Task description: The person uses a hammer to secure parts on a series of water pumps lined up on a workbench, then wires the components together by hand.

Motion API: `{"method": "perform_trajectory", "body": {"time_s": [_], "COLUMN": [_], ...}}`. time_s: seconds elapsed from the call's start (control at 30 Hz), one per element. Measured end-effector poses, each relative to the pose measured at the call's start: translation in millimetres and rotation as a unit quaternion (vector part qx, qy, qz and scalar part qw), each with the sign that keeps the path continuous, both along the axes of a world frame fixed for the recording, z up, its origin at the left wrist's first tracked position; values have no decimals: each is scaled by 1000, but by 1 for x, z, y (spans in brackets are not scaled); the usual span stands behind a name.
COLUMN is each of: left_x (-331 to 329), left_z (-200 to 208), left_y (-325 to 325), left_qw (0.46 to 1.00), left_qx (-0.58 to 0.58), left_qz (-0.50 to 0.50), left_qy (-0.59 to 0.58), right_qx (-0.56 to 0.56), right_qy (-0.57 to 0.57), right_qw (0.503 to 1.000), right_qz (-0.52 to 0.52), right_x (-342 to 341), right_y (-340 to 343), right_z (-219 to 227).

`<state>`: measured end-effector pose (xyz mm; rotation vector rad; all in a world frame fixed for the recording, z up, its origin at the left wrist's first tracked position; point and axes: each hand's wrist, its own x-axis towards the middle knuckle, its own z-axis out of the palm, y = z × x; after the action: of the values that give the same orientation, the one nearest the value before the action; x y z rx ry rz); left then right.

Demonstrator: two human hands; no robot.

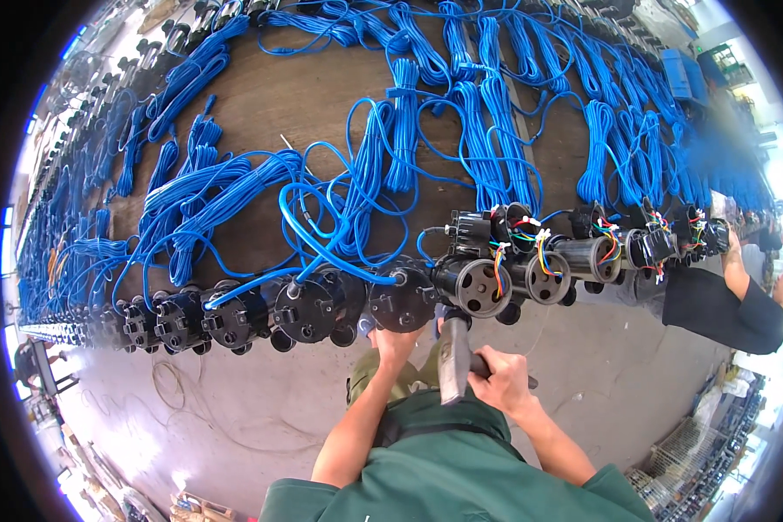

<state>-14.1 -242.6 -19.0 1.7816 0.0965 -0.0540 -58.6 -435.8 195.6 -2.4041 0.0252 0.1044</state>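
Observation:
Rows of black cylindrical motor housings line the near edge of the table. My left hand (pixel 398 344) reaches up against the underside of a capped housing (pixel 402 300), from which a thick blue cable comes out. Its fingers are hidden beneath that housing, so their grip cannot be made out. My right hand (pixel 502 378) is closed round the dark handle of a hammer (pixel 453 358). The hammer's grey metal head is just left of that hand, below the housings. Right of the capped housing lies an uncapped one (pixel 483 287), its round holed end toward me and coloured wires showing.
Coiled blue cables (pixel 404 126) cover much of the brown tabletop (pixel 322 83). More capped housings (pixel 309 306) stand to the left, wired open ones (pixel 590 257) to the right. At the far right, a co-worker's hand (pixel 734 265) touches a housing. Grey floor (pixel 261 383) lies below.

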Motion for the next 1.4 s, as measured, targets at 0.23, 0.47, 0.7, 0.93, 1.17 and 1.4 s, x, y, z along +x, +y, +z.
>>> {"method": "perform_trajectory", "body": {"time_s": [0.23,0.47,0.7,0.93,1.17,1.4], "left_x": [3,10,-15,-4,-9,3], "left_z": [17,47,7,18,-4,28], "left_y": [10,3,5,0,4,2], "left_qw": [967,994,990,988,984,998], "left_qx": [199,-11,17,50,0,21], "left_qz": [-155,-45,0,-25,-43,-12], "left_qy": [-27,102,141,144,170,66], "right_qx": [-72,-5,-96,-51,61,22], "right_qy": [-37,-78,-163,-102,-93,-50], "right_qw": [991,990,969,988,989,995], "right_qz": [108,115,159,108,98,85], "right_x": [18,3,30,18,22,-6], "right_y": [0,6,2,5,5,-10], "right_z": [-24,0,-6,3,-5,-22]}}
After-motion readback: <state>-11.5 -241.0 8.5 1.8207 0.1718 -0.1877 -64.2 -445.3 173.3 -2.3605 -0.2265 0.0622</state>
